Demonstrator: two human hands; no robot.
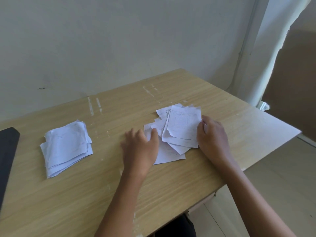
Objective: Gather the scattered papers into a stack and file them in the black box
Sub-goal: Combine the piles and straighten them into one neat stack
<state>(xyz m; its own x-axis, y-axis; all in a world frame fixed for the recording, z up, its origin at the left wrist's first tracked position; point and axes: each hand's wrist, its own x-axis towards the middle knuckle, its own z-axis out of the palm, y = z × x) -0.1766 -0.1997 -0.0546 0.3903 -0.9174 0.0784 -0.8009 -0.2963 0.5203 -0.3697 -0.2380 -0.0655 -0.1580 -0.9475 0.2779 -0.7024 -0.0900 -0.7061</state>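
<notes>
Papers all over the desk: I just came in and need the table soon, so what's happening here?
A person is tidying loose papers on the wooden table. The left hand presses on the pile's left side, while the right hand closes in on its right edge. A second, rougher stack lies apart to the left. A black object shows at the far left edge; nothing is filed yet.

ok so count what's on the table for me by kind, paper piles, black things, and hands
Paper piles: 2, a rough stack on the left and a loose scattered pile between the hands
Black objects: 1, at the table's left edge, only partly in view
Hands: 2, left hand and right hand, both touching the scattered pile
Total: 5
</notes>
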